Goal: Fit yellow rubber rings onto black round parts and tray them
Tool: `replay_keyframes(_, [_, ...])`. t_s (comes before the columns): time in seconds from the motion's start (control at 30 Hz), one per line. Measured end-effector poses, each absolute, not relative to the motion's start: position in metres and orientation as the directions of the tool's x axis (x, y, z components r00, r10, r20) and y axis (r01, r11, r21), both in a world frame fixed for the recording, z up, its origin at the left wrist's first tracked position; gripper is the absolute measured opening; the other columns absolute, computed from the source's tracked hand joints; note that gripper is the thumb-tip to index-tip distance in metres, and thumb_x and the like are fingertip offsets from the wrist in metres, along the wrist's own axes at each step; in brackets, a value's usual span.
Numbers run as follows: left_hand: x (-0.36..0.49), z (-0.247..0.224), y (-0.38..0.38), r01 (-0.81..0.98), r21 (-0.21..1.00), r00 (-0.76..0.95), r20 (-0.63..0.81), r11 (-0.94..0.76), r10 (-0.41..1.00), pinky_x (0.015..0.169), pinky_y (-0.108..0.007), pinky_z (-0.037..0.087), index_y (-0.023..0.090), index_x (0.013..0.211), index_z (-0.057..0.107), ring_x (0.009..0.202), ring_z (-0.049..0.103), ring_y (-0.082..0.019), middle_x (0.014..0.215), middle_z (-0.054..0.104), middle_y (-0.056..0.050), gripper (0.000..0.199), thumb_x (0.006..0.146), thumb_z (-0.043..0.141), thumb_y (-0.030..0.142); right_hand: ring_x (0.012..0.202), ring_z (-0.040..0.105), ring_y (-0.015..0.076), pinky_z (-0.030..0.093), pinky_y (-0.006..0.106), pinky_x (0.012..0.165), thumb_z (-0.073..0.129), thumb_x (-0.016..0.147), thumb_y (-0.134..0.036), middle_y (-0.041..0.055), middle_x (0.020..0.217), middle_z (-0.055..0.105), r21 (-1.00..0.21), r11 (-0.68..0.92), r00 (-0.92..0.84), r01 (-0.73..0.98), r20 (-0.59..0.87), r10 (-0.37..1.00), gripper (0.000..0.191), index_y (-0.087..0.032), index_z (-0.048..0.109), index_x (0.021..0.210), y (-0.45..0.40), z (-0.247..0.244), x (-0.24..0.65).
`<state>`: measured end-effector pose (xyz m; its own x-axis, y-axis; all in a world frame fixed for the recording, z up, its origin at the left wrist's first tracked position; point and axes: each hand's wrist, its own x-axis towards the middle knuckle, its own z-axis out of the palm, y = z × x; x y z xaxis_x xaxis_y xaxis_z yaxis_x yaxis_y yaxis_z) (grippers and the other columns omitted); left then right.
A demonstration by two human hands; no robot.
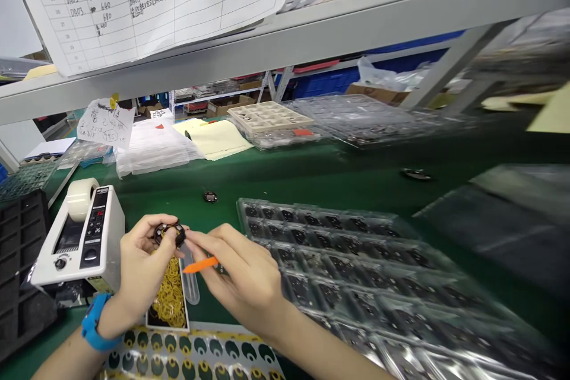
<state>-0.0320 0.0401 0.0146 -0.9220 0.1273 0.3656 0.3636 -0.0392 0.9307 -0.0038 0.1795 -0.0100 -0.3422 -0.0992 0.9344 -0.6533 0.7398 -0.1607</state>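
Observation:
A small round black part [164,231] is pinched between the thumb and fingers of my left hand [143,261], which wears a blue wristband. Close to its right side, my right hand [243,276] holds an orange pointed tool [200,265], its tip directed left, while the thumb and index finger touch the edge of the black part. Just below the hands lies a white box [187,309] full of yellow rings [171,297]. A clear plastic piece [192,288] rests along the box's right side. Sticker sheets [200,356] with dark and yellow shapes lie at the bottom.
A white tape dispenser [107,225] stands left, beside a black tray [22,261]. Clear compartment trays [338,261] with dark parts cover the right. Loose dark parts [210,196] lie on the green table [285,175]. Papers, stacked trays and a grey shelf bar [222,53] are beyond.

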Motion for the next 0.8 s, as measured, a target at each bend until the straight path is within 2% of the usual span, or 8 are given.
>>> replay_keyframes(0.1, [-0.025,0.009,0.041,0.424,0.905,-0.896,0.417,0.017,0.150,0.070,-0.015,0.058,0.020,0.099,0.070,0.088,0.072,-0.017,0.096,0.074,-0.003,0.019,0.081,0.066,0.015,0.062,0.055,0.0156,0.045,0.027,0.053,0.056,0.090,-0.005,0.0065,0.072,0.060,-0.153,0.767,-0.321,-0.623,0.944,-0.073,0.008,-0.009,0.061,0.095,0.176,-0.013,-0.007])
replay_keyframes(0.17, [-0.021,0.004,0.042,0.441,0.897,-0.884,0.430,0.025,0.186,0.079,-0.016,0.058,0.021,0.109,0.067,0.098,0.070,-0.017,0.108,0.072,-0.003,0.027,0.083,0.064,0.013,0.063,0.055,0.0155,0.045,0.027,0.054,0.056,0.090,-0.004,0.0067,0.073,0.061,-0.179,0.763,-0.332,-0.621,0.942,-0.048,0.008,-0.010,0.061,0.093,0.177,-0.013,-0.008])
replay_keyframes(0.4, [-0.016,0.000,0.047,0.500,0.863,-0.852,0.474,0.073,0.224,0.082,-0.020,0.059,0.020,0.115,0.067,0.097,0.070,-0.019,0.114,0.070,-0.005,0.036,0.081,0.061,0.009,0.063,0.056,0.0123,0.043,0.022,0.052,0.052,0.086,-0.005,0.0017,0.074,0.060,-0.473,0.626,-0.544,-0.620,0.834,0.093,0.014,-0.017,0.059,0.085,0.179,-0.009,-0.008])
replay_keyframes(0.5, [-0.018,0.000,0.048,0.463,0.883,-0.868,0.435,0.074,0.239,0.085,-0.023,0.059,0.019,0.116,0.066,0.097,0.070,-0.021,0.113,0.070,-0.006,0.036,0.081,0.061,0.011,0.059,0.051,0.0113,0.038,0.021,0.050,0.048,0.079,-0.006,0.0004,0.070,0.057,-0.519,0.594,-0.588,-0.615,0.803,0.093,0.014,-0.017,0.056,0.077,0.180,-0.008,-0.011])
replay_keyframes(0.57, [-0.021,-0.001,0.048,0.425,0.903,-0.885,0.400,0.060,0.238,0.085,-0.022,0.058,0.019,0.117,0.066,0.100,0.069,-0.020,0.116,0.069,-0.006,0.036,0.081,0.060,0.013,0.055,0.045,0.0099,0.036,0.021,0.048,0.048,0.077,-0.009,-0.0009,0.065,0.053,-0.566,0.515,-0.624,-0.643,0.778,0.076,0.012,-0.017,0.054,0.071,0.182,-0.005,-0.013])
replay_keyframes(0.63, [-0.026,-0.003,0.049,0.396,0.916,-0.897,0.374,0.055,0.235,0.086,-0.022,0.058,0.019,0.117,0.065,0.103,0.068,-0.020,0.118,0.068,-0.006,0.036,0.081,0.061,0.014,0.051,0.038,0.0085,0.032,0.020,0.046,0.050,0.077,-0.013,-0.0029,0.060,0.046,-0.676,0.365,-0.713,-0.640,0.700,0.047,0.012,-0.017,0.052,0.066,0.185,-0.001,-0.014])
replay_keyframes(0.73, [-0.038,-0.005,0.046,0.373,0.924,-0.909,0.348,0.077,0.228,0.087,-0.026,0.058,0.018,0.117,0.064,0.105,0.067,-0.022,0.118,0.068,-0.008,0.038,0.079,0.063,0.016,0.048,0.032,0.0079,0.029,0.020,0.044,0.053,0.079,-0.025,-0.0044,0.055,0.038,-0.853,0.110,-0.860,-0.511,0.510,-0.040,0.018,-0.017,0.048,0.064,0.193,0.005,-0.016])
replay_keyframes(0.8, [-0.048,-0.003,0.041,0.354,0.934,-0.919,0.337,0.052,0.205,0.088,-0.031,0.058,0.017,0.115,0.063,0.102,0.068,-0.024,0.113,0.069,-0.010,0.038,0.077,0.066,0.017,0.048,0.032,0.0082,0.029,0.021,0.045,0.054,0.080,-0.034,-0.0043,0.056,0.038,-0.914,0.060,-0.914,-0.402,0.397,-0.077,0.023,-0.017,0.048,0.066,0.197,0.003,-0.022])
